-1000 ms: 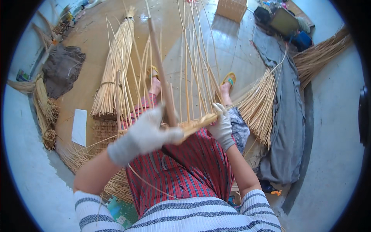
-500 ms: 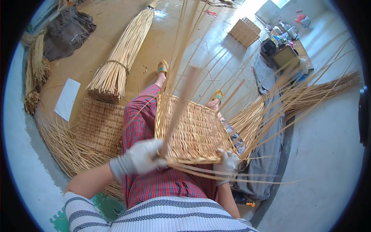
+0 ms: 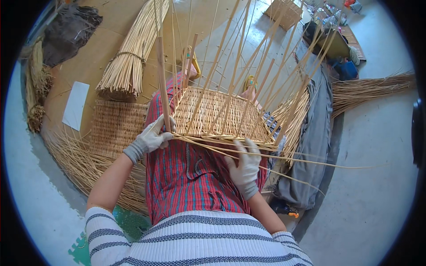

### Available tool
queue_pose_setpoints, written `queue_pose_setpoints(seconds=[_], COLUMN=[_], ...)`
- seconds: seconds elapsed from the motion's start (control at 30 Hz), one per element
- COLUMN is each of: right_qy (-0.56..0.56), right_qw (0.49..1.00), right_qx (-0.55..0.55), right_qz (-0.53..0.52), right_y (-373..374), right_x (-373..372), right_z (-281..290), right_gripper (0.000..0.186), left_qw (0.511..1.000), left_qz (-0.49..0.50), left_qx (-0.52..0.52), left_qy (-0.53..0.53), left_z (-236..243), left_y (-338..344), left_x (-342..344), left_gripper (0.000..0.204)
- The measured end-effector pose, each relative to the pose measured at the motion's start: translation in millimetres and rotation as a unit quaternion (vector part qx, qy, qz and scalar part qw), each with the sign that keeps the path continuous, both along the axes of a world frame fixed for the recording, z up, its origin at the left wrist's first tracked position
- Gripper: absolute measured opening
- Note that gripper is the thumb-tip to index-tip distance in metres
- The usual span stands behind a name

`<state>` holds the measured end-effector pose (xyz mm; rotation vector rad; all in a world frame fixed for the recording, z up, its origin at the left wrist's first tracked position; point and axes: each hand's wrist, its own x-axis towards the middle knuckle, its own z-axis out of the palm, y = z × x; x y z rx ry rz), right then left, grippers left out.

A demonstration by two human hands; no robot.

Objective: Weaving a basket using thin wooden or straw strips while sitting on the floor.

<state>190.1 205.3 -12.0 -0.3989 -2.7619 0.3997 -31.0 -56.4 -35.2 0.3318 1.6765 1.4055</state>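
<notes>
An unfinished wicker basket (image 3: 217, 111) rests across my lap, its woven base facing up and long thin stakes rising from its edges. My gloved left hand (image 3: 153, 137) is closed round its near left corner, beside a thick upright stick (image 3: 163, 84). At the near edge, the gloved fingers of my right hand (image 3: 244, 168) are stretched out and touch the woven border, the thumb held apart. Several loose willow strands (image 3: 306, 160) run from the left corner along this edge and trail off to the right. My right fingers partly hide them.
A tied bundle of pale rods (image 3: 133, 53) lies ahead at the left, near another woven panel (image 3: 116, 126). Loose rods (image 3: 84, 164) spread along the left wall. On the right are a grey cloth (image 3: 306, 164) and darker rods (image 3: 372, 91). A wicker box (image 3: 284, 13) stands farther off.
The basket has turned and tilted, its stakes swinging to stand more upright. My left hand has moved up and left with the corner; my right hand has come into fuller view below the near edge.
</notes>
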Motion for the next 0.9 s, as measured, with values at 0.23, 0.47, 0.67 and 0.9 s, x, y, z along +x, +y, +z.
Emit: queue_pose_setpoints(seconds=[0.23,0.47,0.67,0.9], right_qy=[0.030,0.164,0.043,0.055], right_qw=[0.827,0.944,0.962,0.984], right_qx=[-0.561,-0.100,-0.226,-0.158], right_qz=[0.019,0.269,0.149,0.064], right_y=[-33,-13,-35,-23], right_x=[-43,-163,-181,-68], right_z=[-23,11,41,-13], right_gripper=[0.050,0.074,0.091,0.044], left_qw=[0.997,0.991,0.989,0.990], left_qz=[0.029,0.074,0.096,0.136], left_qx=[0.065,0.084,0.028,0.021], left_qy=[-0.029,-0.077,-0.108,-0.005], left_z=[-18,-30,-25,-35], left_y=[3,17,20,24], left_x=[0,1,4,4], left_gripper=[0.027,0.024,0.024,0.023])
